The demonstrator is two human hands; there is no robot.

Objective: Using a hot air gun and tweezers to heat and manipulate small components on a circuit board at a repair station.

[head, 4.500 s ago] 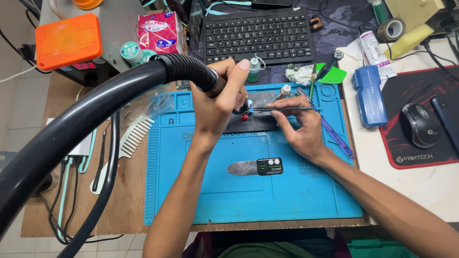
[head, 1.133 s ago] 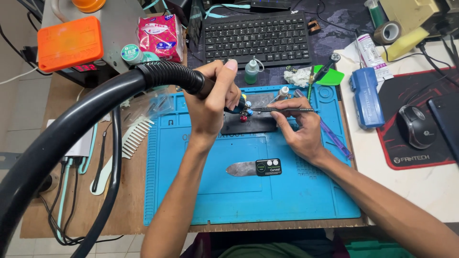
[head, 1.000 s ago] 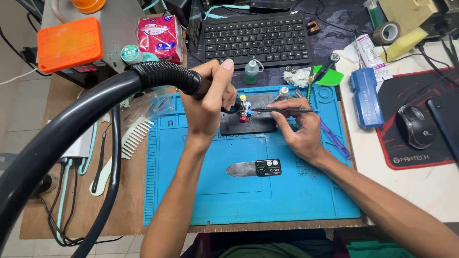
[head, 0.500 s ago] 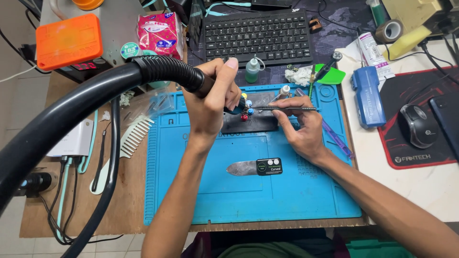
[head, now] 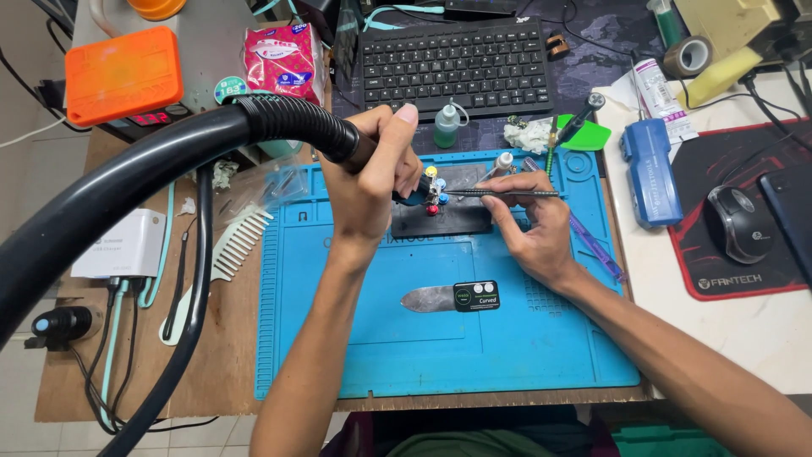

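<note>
My left hand [head: 372, 182] grips the handle of a hot-air tool on a thick black ribbed hose [head: 152, 169] that sweeps in from the left. Its nozzle tip points down at a small dark holder [head: 440, 216] with red, blue and yellow knobs on the blue work mat [head: 355, 338]. My right hand [head: 529, 228] holds thin metal tweezers [head: 507, 194] level, their tips at the same holder. Both hands sit close together over the mat's far middle.
A curved metal pry blade [head: 448, 298] lies mid-mat. Behind are a black keyboard [head: 457, 63], a small green bottle [head: 446, 127], a pink tissue pack [head: 283, 61] and an orange box [head: 123, 74]. A white comb [head: 233, 245] lies left; a blue case [head: 653, 173] and a mouse [head: 737, 224] lie right.
The hose has swung slightly while my left hand kept the nozzle over the holder. My right hand and tweezers have stayed almost still.
</note>
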